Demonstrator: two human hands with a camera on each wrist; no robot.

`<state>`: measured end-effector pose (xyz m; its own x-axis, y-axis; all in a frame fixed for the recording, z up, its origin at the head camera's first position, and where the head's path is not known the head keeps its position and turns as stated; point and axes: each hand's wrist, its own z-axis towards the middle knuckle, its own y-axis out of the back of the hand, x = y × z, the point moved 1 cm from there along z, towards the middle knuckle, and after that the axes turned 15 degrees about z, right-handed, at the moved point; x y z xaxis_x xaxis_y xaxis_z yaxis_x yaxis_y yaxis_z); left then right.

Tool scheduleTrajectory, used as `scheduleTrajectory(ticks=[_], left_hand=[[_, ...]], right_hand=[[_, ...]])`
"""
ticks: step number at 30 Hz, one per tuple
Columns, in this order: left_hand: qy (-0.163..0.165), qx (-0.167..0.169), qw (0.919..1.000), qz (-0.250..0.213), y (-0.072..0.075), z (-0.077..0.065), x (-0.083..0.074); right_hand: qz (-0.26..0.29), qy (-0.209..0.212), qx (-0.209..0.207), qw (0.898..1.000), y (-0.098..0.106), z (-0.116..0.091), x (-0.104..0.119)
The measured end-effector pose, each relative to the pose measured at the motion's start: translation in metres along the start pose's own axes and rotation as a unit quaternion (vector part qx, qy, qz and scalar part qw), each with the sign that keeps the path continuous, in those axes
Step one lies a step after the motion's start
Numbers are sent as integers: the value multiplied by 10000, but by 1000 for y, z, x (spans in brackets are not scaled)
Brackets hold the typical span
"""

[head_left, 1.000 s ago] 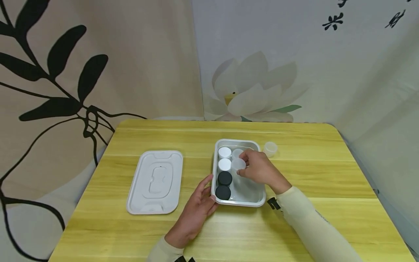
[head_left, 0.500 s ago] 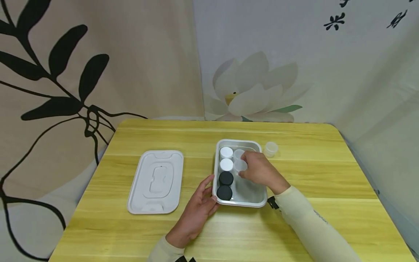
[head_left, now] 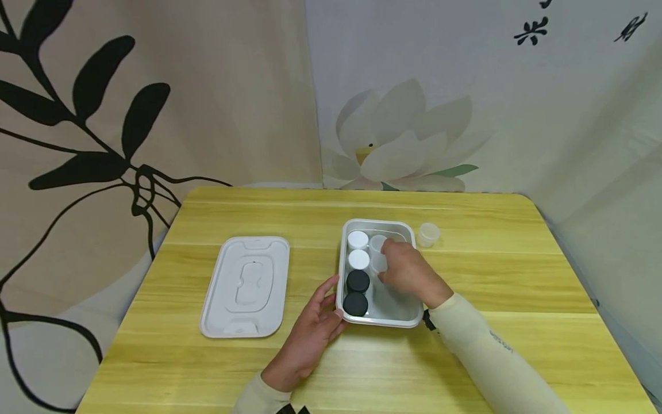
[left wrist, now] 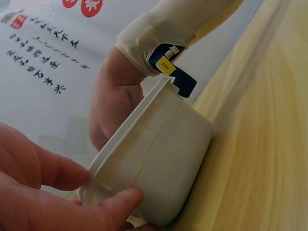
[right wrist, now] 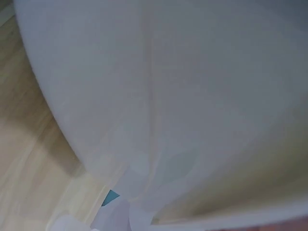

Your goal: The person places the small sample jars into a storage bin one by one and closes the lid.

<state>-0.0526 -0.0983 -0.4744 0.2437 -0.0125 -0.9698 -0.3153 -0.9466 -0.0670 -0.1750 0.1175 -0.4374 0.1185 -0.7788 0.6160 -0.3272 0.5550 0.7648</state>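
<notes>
A white rectangular tray (head_left: 385, 313) holds small round lidded jars. Its left column has two white-topped jars (head_left: 358, 240) and two black-topped jars (head_left: 355, 304). Beside the white ones, a translucent jar (head_left: 377, 242) sits further back. Nearer, my right hand (head_left: 411, 273) reaches into the tray and pinches another translucent jar (head_left: 379, 263) by its side; its fingertips are partly hidden. My left hand (head_left: 308, 339) holds the tray's near left corner. In the left wrist view its thumb (left wrist: 125, 198) presses the outer wall. The tray's wall (right wrist: 120, 96) fills most of the right wrist view.
A white rectangular lid (head_left: 244, 287) lies flat on the wooden table (head_left: 481, 351) to the left. One more translucent jar (head_left: 428, 234) stands just outside the tray's far right corner. A printed fabric wall (head_left: 403, 144) rises behind the table.
My right hand has gone slightly lower into the tray, taking the pinched translucent jar down beside the white-topped one. The tray has shifted very slightly right. My left hand stays on its corner.
</notes>
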Motion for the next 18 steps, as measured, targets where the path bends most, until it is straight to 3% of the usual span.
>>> scheduleTrajectory(ticks=[10, 15, 18], left_hand=[[-3, 48, 10000, 49, -1, 1, 0], [-7, -3, 10000, 84, 0, 1, 0], [16, -43, 10000, 74, -1, 1, 1]], right_hand=[[-4, 39, -205, 9998, 10, -10, 3], [681, 132, -335, 9970, 22, -19, -2], [1299, 254, -520, 9898, 29, -22, -10]])
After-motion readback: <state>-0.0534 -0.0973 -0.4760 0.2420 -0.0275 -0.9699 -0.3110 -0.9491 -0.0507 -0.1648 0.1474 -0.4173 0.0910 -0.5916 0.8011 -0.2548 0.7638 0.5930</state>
